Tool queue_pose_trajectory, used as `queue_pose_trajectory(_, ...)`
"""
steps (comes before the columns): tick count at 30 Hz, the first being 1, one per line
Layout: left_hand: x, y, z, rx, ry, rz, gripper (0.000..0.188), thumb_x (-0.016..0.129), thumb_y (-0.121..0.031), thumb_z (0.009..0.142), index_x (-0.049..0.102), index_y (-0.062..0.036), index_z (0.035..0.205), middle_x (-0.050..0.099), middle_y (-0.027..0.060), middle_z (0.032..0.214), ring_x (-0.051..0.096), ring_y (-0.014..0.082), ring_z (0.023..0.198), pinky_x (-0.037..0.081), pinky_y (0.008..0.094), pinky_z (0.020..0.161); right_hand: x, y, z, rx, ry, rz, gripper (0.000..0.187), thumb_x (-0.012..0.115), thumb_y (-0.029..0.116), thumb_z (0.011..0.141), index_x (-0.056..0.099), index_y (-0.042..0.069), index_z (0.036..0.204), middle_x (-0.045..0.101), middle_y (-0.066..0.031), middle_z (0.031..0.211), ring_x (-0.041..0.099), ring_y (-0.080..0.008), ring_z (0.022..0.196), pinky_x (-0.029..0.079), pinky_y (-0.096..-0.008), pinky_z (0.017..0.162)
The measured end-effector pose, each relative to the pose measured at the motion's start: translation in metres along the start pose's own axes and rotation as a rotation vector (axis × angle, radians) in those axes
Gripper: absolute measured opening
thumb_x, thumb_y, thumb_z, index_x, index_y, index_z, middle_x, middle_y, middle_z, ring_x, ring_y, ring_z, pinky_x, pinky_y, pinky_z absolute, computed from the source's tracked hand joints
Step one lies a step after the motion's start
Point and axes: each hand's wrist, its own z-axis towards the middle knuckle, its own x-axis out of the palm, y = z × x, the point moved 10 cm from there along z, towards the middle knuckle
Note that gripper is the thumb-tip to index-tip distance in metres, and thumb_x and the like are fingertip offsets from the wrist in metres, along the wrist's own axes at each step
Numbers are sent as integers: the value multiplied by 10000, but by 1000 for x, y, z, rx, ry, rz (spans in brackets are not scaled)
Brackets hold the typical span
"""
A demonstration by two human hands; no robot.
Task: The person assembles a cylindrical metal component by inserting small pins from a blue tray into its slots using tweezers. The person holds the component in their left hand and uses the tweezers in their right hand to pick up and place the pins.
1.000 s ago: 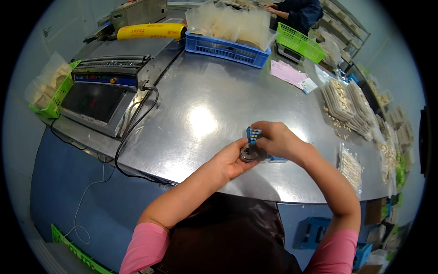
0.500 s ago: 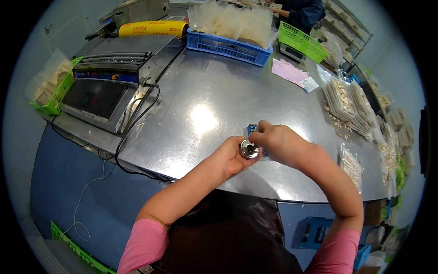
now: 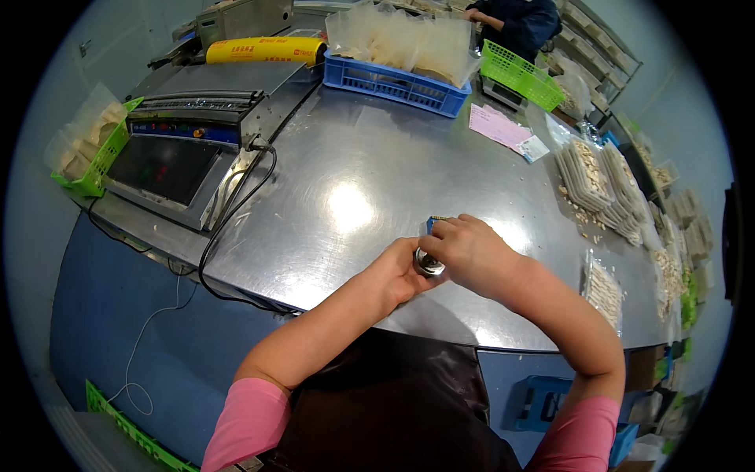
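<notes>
Steel formed the broad table [image 3: 314,169]. Above its near edge, the right hand [image 3: 476,253] bent its fingers over a round silvery piece [image 3: 429,268], their grip indeterminable; the left hand [image 3: 395,277] clamped its left side. Beyond showed a small blue block [image 3: 431,224].

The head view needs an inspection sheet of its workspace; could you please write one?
Surface: metal table, shiny, glare near its middle.
Things at hand: round metal part; blue item just beyond, mostly hidden.
Clutter: loose pale pieces beside stacked trays.
Grip: left hand holds the round metal part; right hand partly covers it, its hold unclear.
Cables: black cable loops beside the machine; white cord on the floor.
Surroundings: co-worker at the far side.
</notes>
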Motion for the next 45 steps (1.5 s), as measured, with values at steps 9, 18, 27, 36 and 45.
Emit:
queue_pose_trajectory(9, -5, 2, 4, 4, 23, -36, 218, 370, -89, 948, 484, 22, 1098, 599, 129, 1022, 635, 211, 914, 577, 383, 793, -2, -3, 1, 30, -60, 97, 261, 671, 32, 641, 625, 48, 897, 570, -72, 796, 591, -259, 756, 475, -358, 719)
queue_pose_trajectory(18, 6, -6, -6, 32, 16, 42, 233, 450, -93, 911, 495, 7, 1116, 590, 138, 1071, 607, 233, 987, 520, 412, 872, -4, -4, 3, 75, -111, 82, 240, 686, 50, 635, 603, 51, 859, 581, -96, 785, 595, -276, 773, 482, -370, 714)
queue_pose_trajectory(27, 1, -1, -7, 3, -20, -95, 263, 342, -132, 974, 455, 36, 1142, 565, 168, 1099, 589, 248, 1010, 510, 426, 896, 1, -38, -8, 359, -251, 285, 179, 630, 9, 681, 615, -11, 858, 599, -170, 797, 611, -361, 723, 508, -420, 658)
queue_pose_trajectory(36, 3, 1, 1, -8, 52, -43, 267, 334, -124, 973, 436, 31, 1164, 555, 162, 1115, 590, 239, 1006, 510, 407, 898, -6, -24, -4, 275, -113, 215, 208, 645, -2, 646, 647, 27, 853, 606, -141, 788, 623, -320, 761, 516, -389, 675)
queue_pose_trajectory(45, 2, 0, 0, -2, 53, 24, 263, 339, -139, 975, 448, 16, 1158, 568, 131, 1096, 595, 208, 993, 512, 380, 894, 1, -26, 2, 340, -130, 198, 195, 635, 20, 669, 650, 10, 862, 609, -145, 769, 619, -329, 724, 519, -395, 666)
